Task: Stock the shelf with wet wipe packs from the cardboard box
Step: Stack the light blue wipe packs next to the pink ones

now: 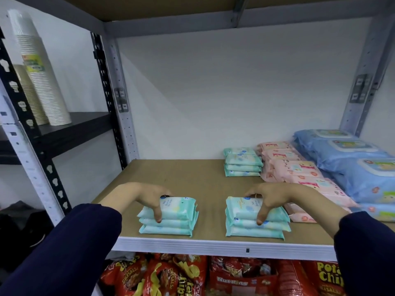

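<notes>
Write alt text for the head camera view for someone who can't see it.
Each hand, left and right, clasps a mint wet wipe stack at the shelf front. Mint, pink and blue packs sit behind, right.

Two stacks of wet wipe packs sit side by side at the front edge of a shelf board (pixel 192 176). The left stack (pixel 171 218) lies at about 7 o'clock, the right stack (pixel 254 221) at 5 o'clock. A left hand (pixel 147 197) rests on the left stack and a right hand (pixel 271 199) on the right one. A third stack (pixel 242 162) stands behind at 1 o'clock. Rows of larger packs (pixel 299 169) run along the 3 o'clock side. Snack bags (pixel 171 276) lie on the level below.
</notes>
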A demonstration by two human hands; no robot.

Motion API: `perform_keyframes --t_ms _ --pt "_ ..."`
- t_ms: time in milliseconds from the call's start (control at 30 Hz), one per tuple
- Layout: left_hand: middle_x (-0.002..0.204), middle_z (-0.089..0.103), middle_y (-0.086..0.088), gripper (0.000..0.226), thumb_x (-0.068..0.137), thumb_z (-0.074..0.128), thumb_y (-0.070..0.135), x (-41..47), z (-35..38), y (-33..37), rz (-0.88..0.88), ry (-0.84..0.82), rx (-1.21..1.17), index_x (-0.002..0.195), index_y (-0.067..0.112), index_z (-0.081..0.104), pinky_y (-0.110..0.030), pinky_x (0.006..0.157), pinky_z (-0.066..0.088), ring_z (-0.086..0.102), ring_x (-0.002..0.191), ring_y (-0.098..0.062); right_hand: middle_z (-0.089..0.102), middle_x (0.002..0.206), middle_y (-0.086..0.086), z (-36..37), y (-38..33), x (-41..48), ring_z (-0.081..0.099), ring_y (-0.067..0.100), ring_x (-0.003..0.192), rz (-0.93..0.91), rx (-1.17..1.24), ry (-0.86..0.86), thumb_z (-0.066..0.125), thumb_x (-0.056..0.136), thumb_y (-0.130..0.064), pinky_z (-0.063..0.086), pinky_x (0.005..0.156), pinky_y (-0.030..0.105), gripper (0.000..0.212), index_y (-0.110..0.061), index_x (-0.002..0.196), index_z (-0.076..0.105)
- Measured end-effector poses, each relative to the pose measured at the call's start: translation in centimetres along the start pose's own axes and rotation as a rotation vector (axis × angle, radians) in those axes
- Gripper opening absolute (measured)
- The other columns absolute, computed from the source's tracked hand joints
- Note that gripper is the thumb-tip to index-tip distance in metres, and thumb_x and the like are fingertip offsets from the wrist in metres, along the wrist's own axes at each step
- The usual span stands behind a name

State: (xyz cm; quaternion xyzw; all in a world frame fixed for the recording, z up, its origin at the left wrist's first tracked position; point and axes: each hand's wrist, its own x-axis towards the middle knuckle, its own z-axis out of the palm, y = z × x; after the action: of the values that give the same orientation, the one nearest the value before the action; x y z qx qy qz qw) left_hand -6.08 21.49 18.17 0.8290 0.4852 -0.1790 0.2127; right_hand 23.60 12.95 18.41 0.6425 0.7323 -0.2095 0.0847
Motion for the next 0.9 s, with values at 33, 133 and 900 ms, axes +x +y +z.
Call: perform_keyframes --t_ms 33,133,900 --pt "0.113 0.050 0.008 0.063 0.075 0.075 0.018 0.0 -0.1 0.0 -0.003 -0.014 -0.017 0.130 0.023 0.043 -0.022 0.092 0.041 0.048 0.106 -0.014 0.042 0.138 -0.003 0.0 0.0 0.0 0.040 0.015 0.126 -0.002 0.009 -0.003 0.075 0.075 -0.031 0.031 0.099 0.019 0.075 -0.018 0.139 0.037" --pt "0.117 0.054 0.007 0.059 0.077 0.074 0.026 0.0 -0.3 0.2 -0.003 -0.043 -0.060 0.129 0.023 0.046 -0.023 0.094 0.042 0.051 0.109 -0.014 0.044 0.137 -0.003 -0.1 0.0 -0.1 0.041 0.015 0.125 -0.007 0.050 0.002 0.074 0.075 -0.034 0.032 0.102 0.021 0.073 -0.020 0.138 0.039" --pt "0.136 0.048 0.001 0.055 0.086 0.063 0.035 1.5 1.3 11.5 0.278 0.240 -0.026 0.135 0.017 0.045 -0.025 0.100 0.036 0.047 0.122 -0.015 0.052 0.129 0.003 1.7 3.9 -5.9 0.044 0.008 0.100 -0.029 0.156 0.291 0.071 0.080 -0.027 0.038 0.089 0.020 0.055 -0.017 0.129 0.050"
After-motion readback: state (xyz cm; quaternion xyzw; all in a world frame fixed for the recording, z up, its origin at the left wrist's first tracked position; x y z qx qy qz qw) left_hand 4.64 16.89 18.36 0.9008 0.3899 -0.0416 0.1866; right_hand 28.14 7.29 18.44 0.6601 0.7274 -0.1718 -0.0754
